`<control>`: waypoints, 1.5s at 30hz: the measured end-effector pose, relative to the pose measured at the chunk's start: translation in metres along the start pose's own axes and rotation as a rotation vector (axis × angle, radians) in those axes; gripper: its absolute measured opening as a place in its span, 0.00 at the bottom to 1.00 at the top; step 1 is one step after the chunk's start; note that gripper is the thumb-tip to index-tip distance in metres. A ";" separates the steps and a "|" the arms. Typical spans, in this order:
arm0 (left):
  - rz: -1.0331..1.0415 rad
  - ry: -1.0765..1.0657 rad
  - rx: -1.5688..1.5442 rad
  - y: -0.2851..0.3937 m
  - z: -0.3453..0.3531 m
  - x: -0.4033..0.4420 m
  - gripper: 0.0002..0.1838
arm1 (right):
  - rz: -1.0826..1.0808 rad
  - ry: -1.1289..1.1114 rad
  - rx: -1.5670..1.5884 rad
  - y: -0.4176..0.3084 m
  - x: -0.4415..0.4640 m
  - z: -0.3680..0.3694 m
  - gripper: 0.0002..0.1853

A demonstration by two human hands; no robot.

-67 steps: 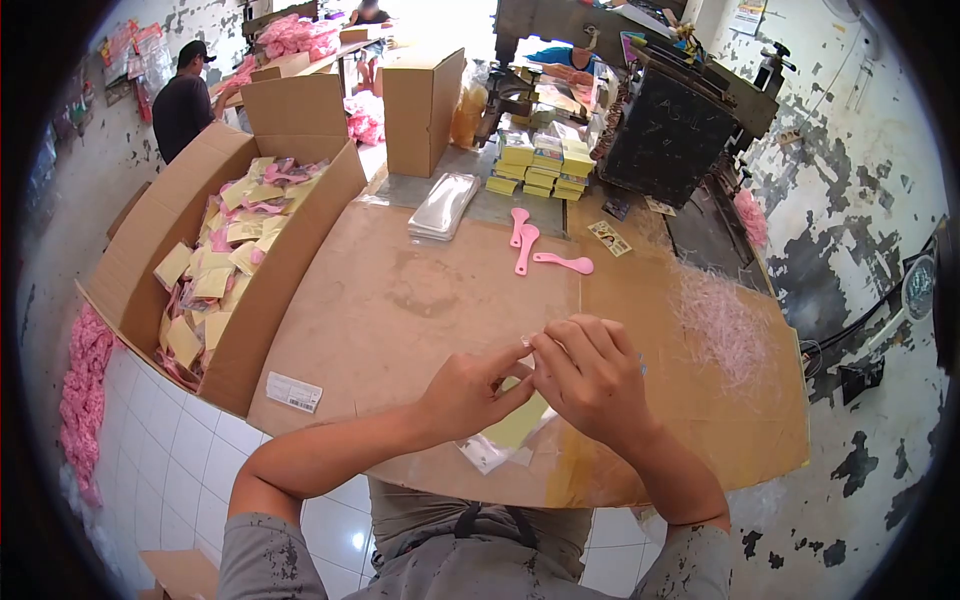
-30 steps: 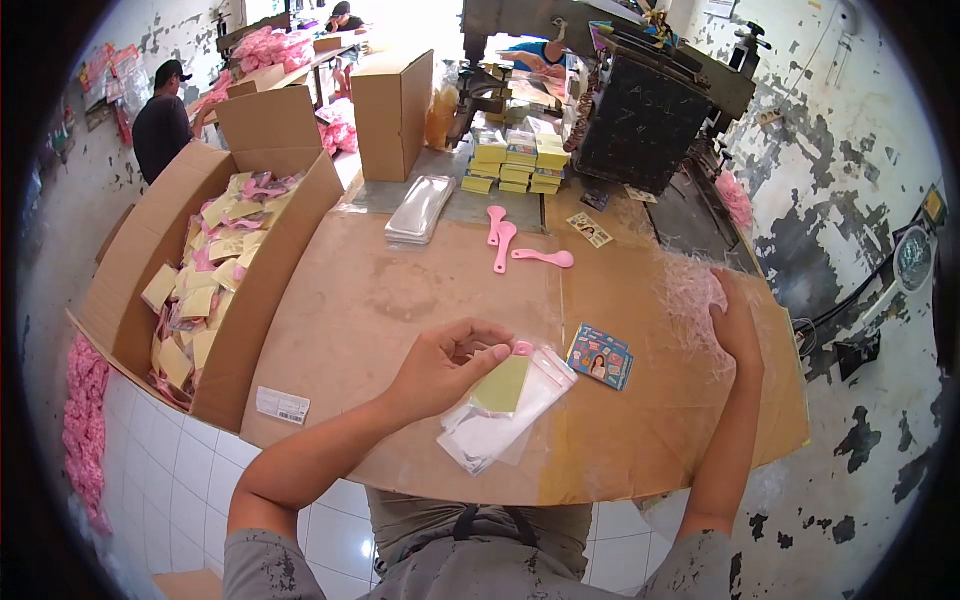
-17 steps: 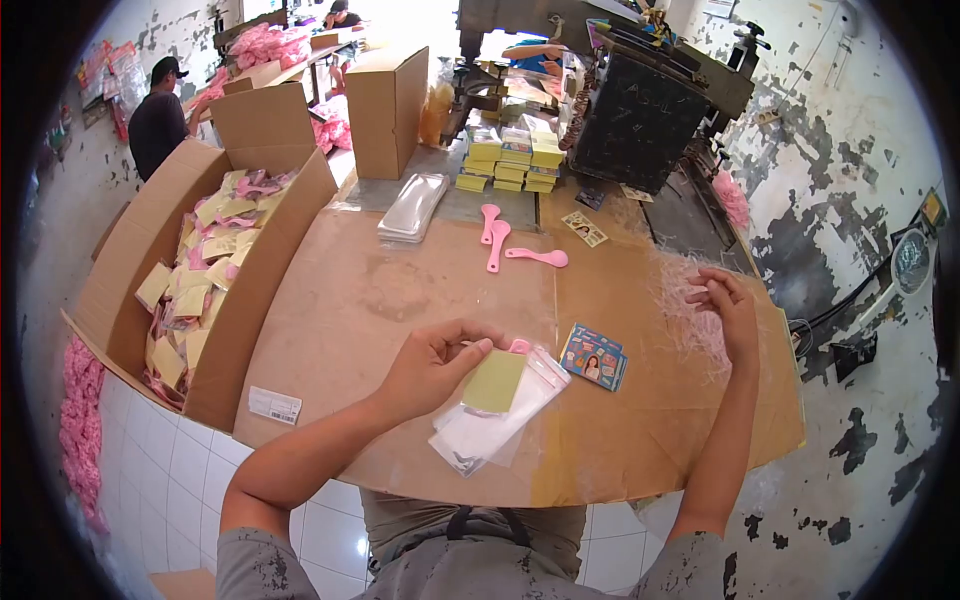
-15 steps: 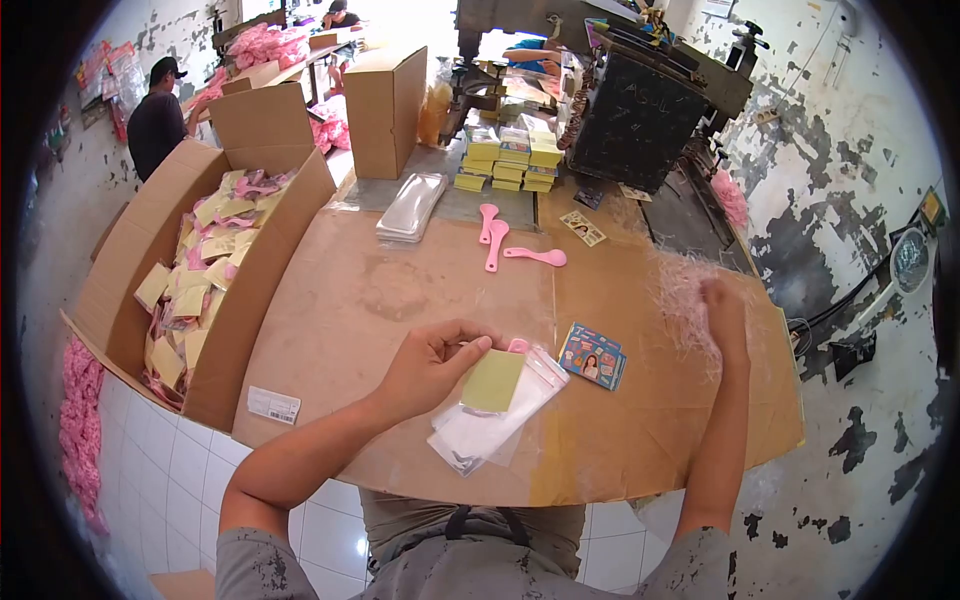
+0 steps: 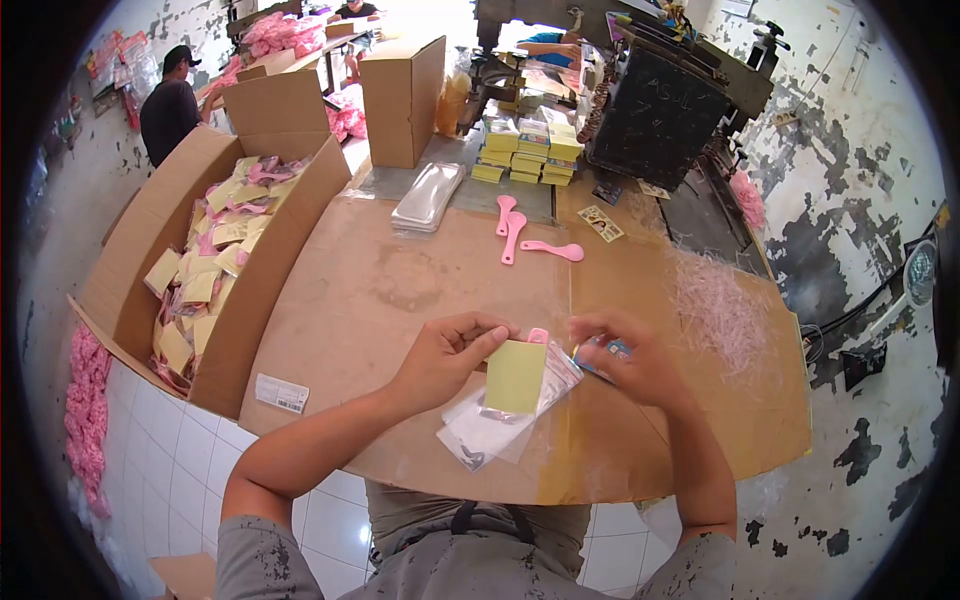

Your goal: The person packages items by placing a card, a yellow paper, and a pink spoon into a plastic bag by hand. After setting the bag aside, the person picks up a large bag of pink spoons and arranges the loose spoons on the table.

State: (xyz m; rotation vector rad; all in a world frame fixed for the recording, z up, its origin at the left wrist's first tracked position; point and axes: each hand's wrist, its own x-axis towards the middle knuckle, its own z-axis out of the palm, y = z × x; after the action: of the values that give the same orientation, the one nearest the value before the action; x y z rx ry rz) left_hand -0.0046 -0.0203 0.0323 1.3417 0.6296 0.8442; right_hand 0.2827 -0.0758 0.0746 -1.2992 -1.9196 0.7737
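Observation:
My left hand [image 5: 450, 360] pinches the top of a yellow-green card [image 5: 516, 378], and a pink spoon end [image 5: 538, 336] shows at the card's upper edge. Clear plastic bags [image 5: 480, 432] lie under the card on the cardboard-covered table. My right hand [image 5: 625, 355] is just right of the card, blurred by motion, so its fingertips and anything in them cannot be made out. It partly covers the blue printed cards [image 5: 617, 348]. Farther back lie pink spoons [image 5: 514, 236].
An open carton [image 5: 265, 335] of packed yellow cards stands left. Behind are clear bags [image 5: 430, 197], stacked card packs [image 5: 530, 150], a tall box [image 5: 403, 105] and a black machine box [image 5: 660, 110]. Shredded film [image 5: 720, 315] lies right. A person [image 5: 170, 108] is at back left.
My right hand has moved left from the shredded film to beside the yellow-green card. My left hand keeps its pinch on the card. The view has shifted slightly.

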 end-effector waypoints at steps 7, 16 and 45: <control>-0.003 0.009 -0.001 -0.010 0.002 0.000 0.14 | 0.059 0.053 0.641 -0.004 0.010 0.056 0.11; -0.015 -0.004 0.036 -0.014 0.010 -0.003 0.14 | 0.009 -0.073 0.588 0.021 0.005 0.050 0.09; 0.126 0.028 0.218 -0.021 0.005 -0.001 0.11 | 0.216 0.024 0.639 0.017 -0.004 0.044 0.07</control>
State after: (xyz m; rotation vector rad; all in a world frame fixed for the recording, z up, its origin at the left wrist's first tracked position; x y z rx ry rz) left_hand 0.0024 -0.0247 0.0118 1.5824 0.6788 0.9168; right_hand 0.2575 -0.0781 0.0351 -1.0993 -1.3471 1.3376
